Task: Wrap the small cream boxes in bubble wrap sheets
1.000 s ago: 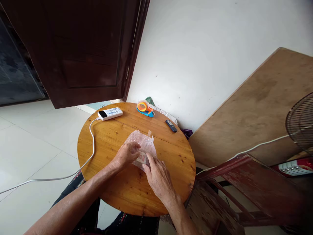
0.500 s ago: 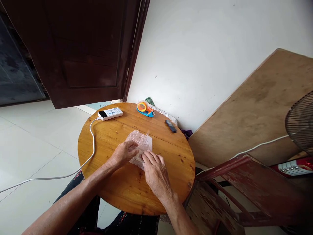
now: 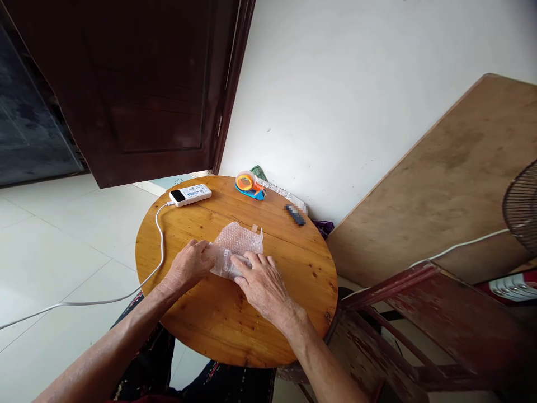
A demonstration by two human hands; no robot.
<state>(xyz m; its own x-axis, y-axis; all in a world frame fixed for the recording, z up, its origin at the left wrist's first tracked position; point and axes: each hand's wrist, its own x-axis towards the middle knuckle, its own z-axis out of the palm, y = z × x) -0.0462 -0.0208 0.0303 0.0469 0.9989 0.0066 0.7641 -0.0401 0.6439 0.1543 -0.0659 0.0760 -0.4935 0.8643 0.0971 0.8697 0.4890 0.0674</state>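
Note:
A sheet of clear bubble wrap [image 3: 240, 238] lies near the middle of the round wooden table [image 3: 289, 336]. Its near part is folded over on itself, and whether anything lies inside the fold I cannot tell. At the fold's left end, the curled fingers and thumb of my left hand [image 3: 188, 267] grip the bubble wrap. My right hand [image 3: 266, 286] is over the right end, thumb near the front edge and fingers bent across the top, holding the fold down. A small strip sticks up from the sheet's far edge.
A white device [image 3: 195, 194] with a dark screen sits at the back left, its white cable [image 3: 161, 240] running off the table. An orange and blue tape dispenser [image 3: 250, 186] stands at the far edge. Right of it lies a dark, blurred-out object [image 3: 295, 215]. A wooden chair [image 3: 390, 324] adjoins the right.
The near part of the bubble wrap has been folded over. My left hand has moved left to the fold's end, and my right hand has shifted slightly, its fingers now across the fold.

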